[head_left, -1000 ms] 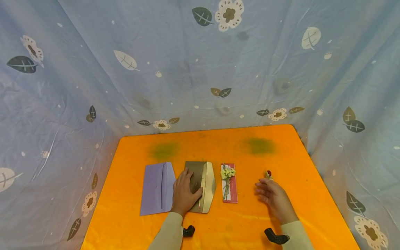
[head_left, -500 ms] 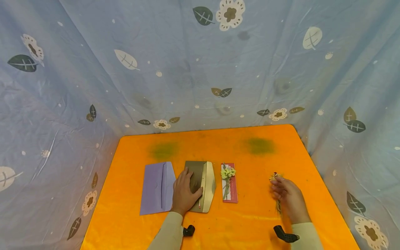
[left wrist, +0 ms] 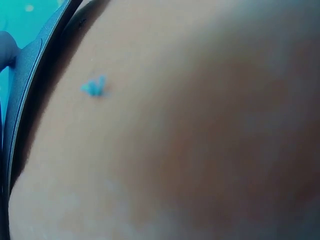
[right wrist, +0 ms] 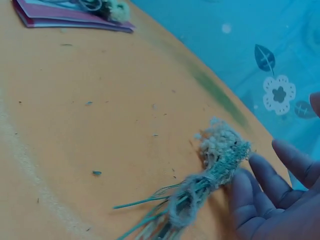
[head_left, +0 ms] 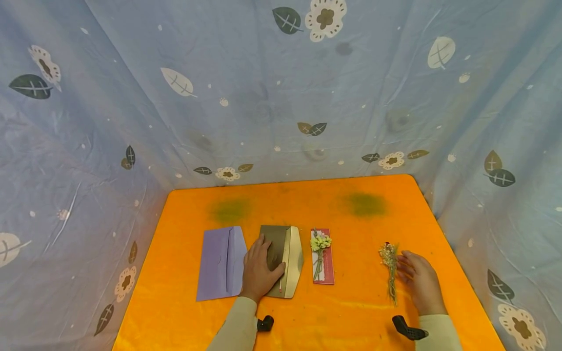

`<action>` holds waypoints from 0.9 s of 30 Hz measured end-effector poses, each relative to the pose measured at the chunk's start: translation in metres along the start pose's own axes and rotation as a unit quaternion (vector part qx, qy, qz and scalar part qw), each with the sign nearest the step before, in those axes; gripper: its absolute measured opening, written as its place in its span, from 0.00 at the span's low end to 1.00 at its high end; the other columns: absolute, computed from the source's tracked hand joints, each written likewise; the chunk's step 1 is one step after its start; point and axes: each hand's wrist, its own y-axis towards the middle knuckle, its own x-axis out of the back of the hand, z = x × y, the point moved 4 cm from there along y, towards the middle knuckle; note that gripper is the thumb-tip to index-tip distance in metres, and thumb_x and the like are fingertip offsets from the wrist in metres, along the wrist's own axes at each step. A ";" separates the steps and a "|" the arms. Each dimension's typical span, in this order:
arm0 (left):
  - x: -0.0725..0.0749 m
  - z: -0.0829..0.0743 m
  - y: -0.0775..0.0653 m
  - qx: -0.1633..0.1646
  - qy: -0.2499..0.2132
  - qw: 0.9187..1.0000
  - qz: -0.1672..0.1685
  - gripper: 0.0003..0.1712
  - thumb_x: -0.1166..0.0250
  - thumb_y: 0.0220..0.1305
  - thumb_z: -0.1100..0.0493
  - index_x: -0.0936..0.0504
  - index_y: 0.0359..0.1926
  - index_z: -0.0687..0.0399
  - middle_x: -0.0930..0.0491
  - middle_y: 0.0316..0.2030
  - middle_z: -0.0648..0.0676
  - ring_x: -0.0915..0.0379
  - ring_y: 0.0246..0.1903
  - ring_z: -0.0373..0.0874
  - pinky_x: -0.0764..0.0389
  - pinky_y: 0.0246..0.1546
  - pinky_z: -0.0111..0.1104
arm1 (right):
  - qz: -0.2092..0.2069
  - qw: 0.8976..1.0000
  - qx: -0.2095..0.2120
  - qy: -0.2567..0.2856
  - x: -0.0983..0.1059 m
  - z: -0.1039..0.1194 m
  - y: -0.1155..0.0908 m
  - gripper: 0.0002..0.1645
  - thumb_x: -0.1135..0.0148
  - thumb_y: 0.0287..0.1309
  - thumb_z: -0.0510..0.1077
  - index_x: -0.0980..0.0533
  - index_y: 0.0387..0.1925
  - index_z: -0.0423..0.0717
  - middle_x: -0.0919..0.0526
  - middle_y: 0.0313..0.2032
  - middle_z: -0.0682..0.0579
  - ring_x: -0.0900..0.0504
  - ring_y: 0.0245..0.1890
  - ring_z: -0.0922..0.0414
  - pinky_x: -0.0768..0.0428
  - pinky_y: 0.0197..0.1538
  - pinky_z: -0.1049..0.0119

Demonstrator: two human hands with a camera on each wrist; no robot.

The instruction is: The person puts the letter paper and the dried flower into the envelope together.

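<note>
My left hand (head_left: 259,270) rests palm down with fingers extended on a dark olive envelope (head_left: 276,236), whose gold flap (head_left: 295,263) lies spread to the right. The left wrist view is mostly blurred skin. On the right side of the table lies a small dried flower bouquet (head_left: 390,263), its stems bound with twine and pointing toward me. My right hand (head_left: 421,285) is just right of it, fingers loosely bent and holding nothing. In the right wrist view its fingertips (right wrist: 255,162) are right beside the bouquet's flower heads (right wrist: 220,145).
A lilac envelope (head_left: 215,265) with its flap unfolded lies left of the left hand. Between the hands is a red and white card (head_left: 327,275) with a yellow flower bunch (head_left: 320,241) on top. Floral curtains (head_left: 263,97) enclose the orange table (head_left: 290,204).
My right hand has moved rightward off the dried bouquet, which it partly covered before. The bouquet has shifted slightly right and now shows whole. My left hand stays on the olive envelope.
</note>
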 end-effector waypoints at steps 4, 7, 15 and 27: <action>0.000 0.000 0.000 -0.007 0.003 1.000 -0.005 0.43 0.26 0.64 0.44 0.25 0.74 0.60 0.40 0.82 0.63 0.42 0.78 0.61 0.44 0.73 0.63 | 0.000 0.999 -0.021 -0.025 -0.002 -0.002 0.002 0.28 0.50 0.85 0.61 0.32 0.71 0.47 0.24 0.58 0.61 0.22 0.57 0.62 0.19 0.55 0.68; 0.000 -0.001 0.000 -0.006 0.003 1.000 -0.004 0.43 0.26 0.64 0.44 0.25 0.74 0.61 0.40 0.82 0.63 0.42 0.78 0.61 0.44 0.73 0.63 | 0.004 0.999 -0.029 -0.040 -0.005 -0.003 0.003 0.33 0.51 0.85 0.63 0.34 0.75 0.46 0.29 0.64 0.56 0.26 0.60 0.61 0.20 0.56 0.68; 0.000 -0.002 0.000 -0.003 -0.002 1.000 -0.004 0.43 0.25 0.64 0.45 0.25 0.74 0.61 0.40 0.82 0.63 0.42 0.78 0.61 0.45 0.74 0.62 | 0.006 0.997 -0.029 -0.069 -0.012 -0.002 0.001 0.44 0.54 0.85 0.64 0.44 0.83 0.38 0.44 0.79 0.44 0.34 0.68 0.56 0.23 0.56 0.71; 0.000 0.000 0.000 0.009 0.004 1.000 0.008 0.44 0.25 0.64 0.44 0.25 0.75 0.60 0.41 0.83 0.61 0.44 0.79 0.59 0.46 0.75 0.60 | 0.022 0.997 -0.028 -0.073 -0.015 -0.003 0.003 0.43 0.57 0.86 0.64 0.46 0.83 0.38 0.44 0.78 0.44 0.42 0.77 0.47 0.25 0.60 0.68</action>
